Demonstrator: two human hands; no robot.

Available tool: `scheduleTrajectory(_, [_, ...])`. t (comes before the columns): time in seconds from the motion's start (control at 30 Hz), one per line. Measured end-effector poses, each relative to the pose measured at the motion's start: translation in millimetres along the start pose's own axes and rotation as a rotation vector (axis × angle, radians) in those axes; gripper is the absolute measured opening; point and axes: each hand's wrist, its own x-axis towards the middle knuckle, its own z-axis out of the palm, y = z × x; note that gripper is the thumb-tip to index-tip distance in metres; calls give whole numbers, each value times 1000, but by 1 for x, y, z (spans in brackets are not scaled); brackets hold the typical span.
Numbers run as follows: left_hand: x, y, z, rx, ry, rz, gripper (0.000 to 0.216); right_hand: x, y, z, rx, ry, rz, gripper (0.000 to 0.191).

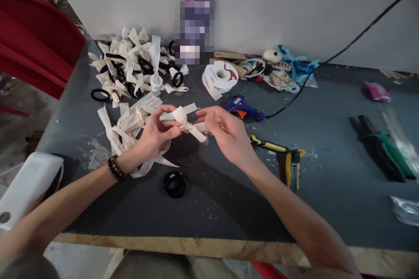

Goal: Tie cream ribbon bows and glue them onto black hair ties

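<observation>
My left hand (156, 133) and my right hand (225, 133) both pinch a cream ribbon bow (187, 123) held just above the dark table (229, 209). The left fingers grip the bow's left loop and knot, and the right fingers grip its right tail. Under my left hand lies a loose pile of cut cream ribbon strips (127, 126). A black hair tie (174, 184) rests on the table in front of my hands. A beaded bracelet (115, 168) is on my left wrist.
A heap of finished bows on black hair ties (134, 67) sits at the back left. Behind my hands are a ribbon spool (222, 76) and a blue glue gun (242, 108) with its black cord. A yellow utility knife (283, 157), green pliers (386, 148) and a white device (28, 185) lie around.
</observation>
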Motion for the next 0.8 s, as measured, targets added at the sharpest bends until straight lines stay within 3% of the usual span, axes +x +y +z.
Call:
scheduleTrajectory(0.47, [0,4,4,-37,110,-75,50,6,13,0,115,207,-128,41])
scheduleTrajectory(0.63, [-4,8,10,273,-53,-50,36,8,15,-1,178,269,-194,43])
scheduleTrajectory(0.8, [-7,21,20,516,-266,-217,27,13,17,-5,188,380,-288,41])
